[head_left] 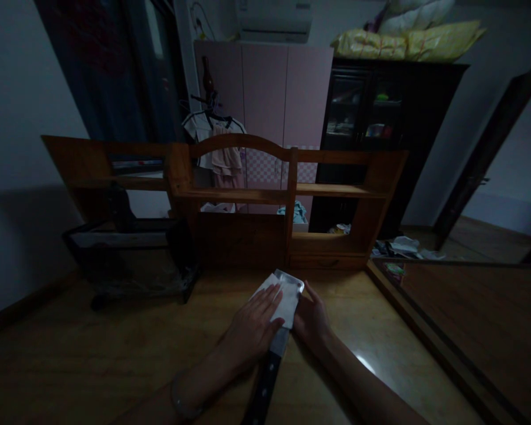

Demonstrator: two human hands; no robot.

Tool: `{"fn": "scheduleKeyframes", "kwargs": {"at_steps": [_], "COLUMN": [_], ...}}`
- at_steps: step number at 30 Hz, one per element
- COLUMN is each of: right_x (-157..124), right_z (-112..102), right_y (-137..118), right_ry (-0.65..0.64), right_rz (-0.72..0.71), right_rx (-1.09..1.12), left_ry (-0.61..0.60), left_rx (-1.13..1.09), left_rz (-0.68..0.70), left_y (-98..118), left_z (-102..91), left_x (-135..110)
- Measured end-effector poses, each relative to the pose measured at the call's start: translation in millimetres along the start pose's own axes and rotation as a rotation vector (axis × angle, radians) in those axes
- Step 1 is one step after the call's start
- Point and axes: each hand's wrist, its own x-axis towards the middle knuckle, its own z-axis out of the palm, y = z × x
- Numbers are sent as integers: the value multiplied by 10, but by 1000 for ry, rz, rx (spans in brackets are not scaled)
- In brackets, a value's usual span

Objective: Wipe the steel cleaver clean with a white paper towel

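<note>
A cleaver [269,373] points away from me above the wooden surface, its black riveted handle toward me and its broad metal blade at the far end. My left hand [254,327] lies over the blade, its fingers pressing a white tissue [287,308] against the metal. Part of the tissue sticks out beyond these fingers. At the blade's right side, my right hand [314,319] holds the cleaver with the thumb near the far corner. The other right fingers are mostly hidden under the blade. Neither hand is on the handle.
A wooden shelf unit [243,195] stands across the back of the yellowish wooden surface [159,348]. To the left is a dark-framed box [135,260] with a black object on it. A raised wooden edge [418,321] runs along the right.
</note>
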Motion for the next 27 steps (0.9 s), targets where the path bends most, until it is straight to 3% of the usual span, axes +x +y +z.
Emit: {"fn": "scheduleKeyframes", "kwargs": {"at_steps": [5, 8, 17, 27], "right_x": [-33, -55, -23, -20], "right_z": [-70, -73, -60, -11], "right_y": [-42, -76, -73, -14], "right_ry": [90, 113, 36, -13], "right_rz": [69, 71, 88, 1], "right_rx": [-124, -147, -101, 8], "left_ry": [-164, -219, -205, -144], "left_rx": [-127, -166, -195, -152], "left_rz": [235, 308, 352, 240], "left_y": [166, 188, -4, -258], "left_z": [-153, -242, -365, -300], "left_x": [21, 35, 60, 45]}}
